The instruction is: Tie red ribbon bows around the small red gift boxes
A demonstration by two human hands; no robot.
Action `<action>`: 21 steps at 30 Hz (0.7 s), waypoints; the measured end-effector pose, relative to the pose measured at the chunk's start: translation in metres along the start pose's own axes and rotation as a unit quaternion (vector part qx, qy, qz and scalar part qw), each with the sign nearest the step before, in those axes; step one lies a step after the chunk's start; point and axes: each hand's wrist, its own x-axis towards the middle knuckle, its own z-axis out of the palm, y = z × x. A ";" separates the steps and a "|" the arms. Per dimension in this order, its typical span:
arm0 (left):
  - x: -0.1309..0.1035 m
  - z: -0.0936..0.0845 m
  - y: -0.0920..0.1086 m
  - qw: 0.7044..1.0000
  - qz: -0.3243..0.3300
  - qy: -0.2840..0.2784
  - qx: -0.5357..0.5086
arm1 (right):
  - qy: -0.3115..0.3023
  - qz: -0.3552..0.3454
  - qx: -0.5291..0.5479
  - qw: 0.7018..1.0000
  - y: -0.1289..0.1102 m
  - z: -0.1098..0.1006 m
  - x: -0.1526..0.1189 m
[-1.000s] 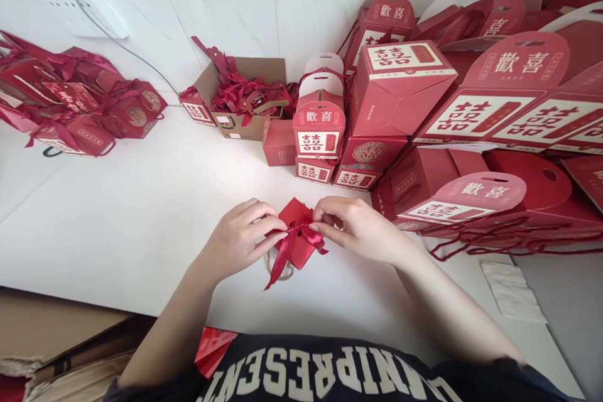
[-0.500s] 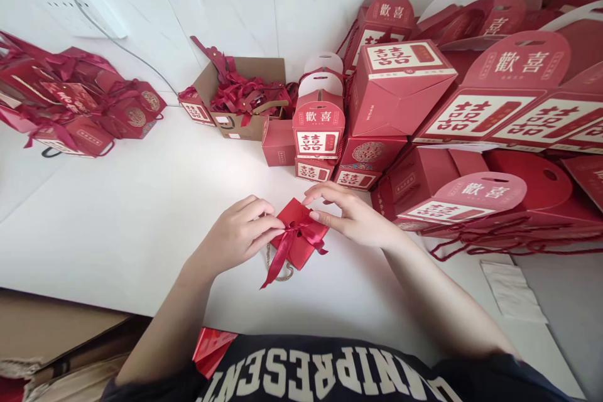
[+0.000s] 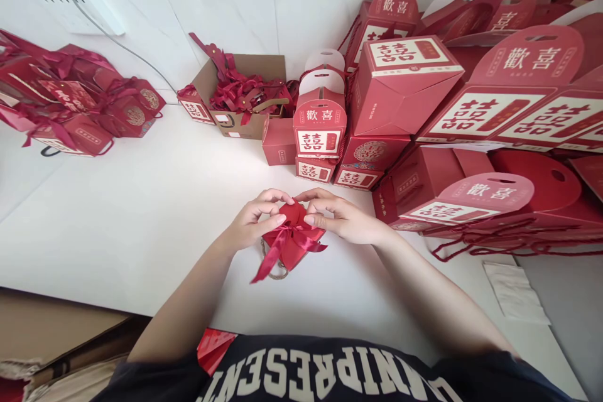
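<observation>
A small red gift box [image 3: 294, 256] rests on the white table in front of me, with a dark red satin ribbon [image 3: 273, 254] tied in a bow across its top. Part of a twisted beige cord handle [image 3: 279, 274] shows beside it. My left hand [image 3: 257, 217] pinches the box's far left top flap between thumb and fingers. On the far right side, my right hand [image 3: 336, 215] grips the flap in the same way. The flaps' far edges are partly hidden behind my fingers.
Stacked red boxes with white labels [image 3: 318, 144] stand behind and to the right. An open cardboard box [image 3: 249, 132] holds red ribbons at the back. Ribboned red boxes [image 3: 136, 110] sit at the far left. A folded white paper [image 3: 516, 292] lies at right.
My left hand has moved from the ribbon knot up to the flap at the box's far edge. My right hand's fingers have closed on the flap. The box has shifted slightly.
</observation>
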 end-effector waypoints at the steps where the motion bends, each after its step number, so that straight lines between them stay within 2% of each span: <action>1: 0.000 0.001 -0.003 1.000 -0.007 0.014 -0.016 | -0.002 -0.001 0.001 1.000 0.000 0.000 0.001; 5: -0.002 0.001 -0.008 0.998 -0.018 0.048 -0.023 | 0.001 0.006 -0.004 1.000 0.001 0.000 0.002; 9: -0.006 -0.005 -0.007 1.000 0.012 0.001 -0.012 | 0.008 0.013 0.002 1.000 0.000 0.001 0.001; 14: -0.009 -0.008 -0.008 0.999 0.008 -0.011 -0.031 | -0.022 -0.008 0.037 0.999 0.002 0.002 0.000; 17: -0.009 -0.007 -0.011 0.998 -0.001 0.004 -0.062 | -0.024 -0.012 0.064 0.998 0.005 0.003 0.002; 21: -0.009 -0.001 -0.014 0.996 -0.013 0.051 -0.072 | -0.020 -0.001 0.096 0.995 0.008 0.005 0.004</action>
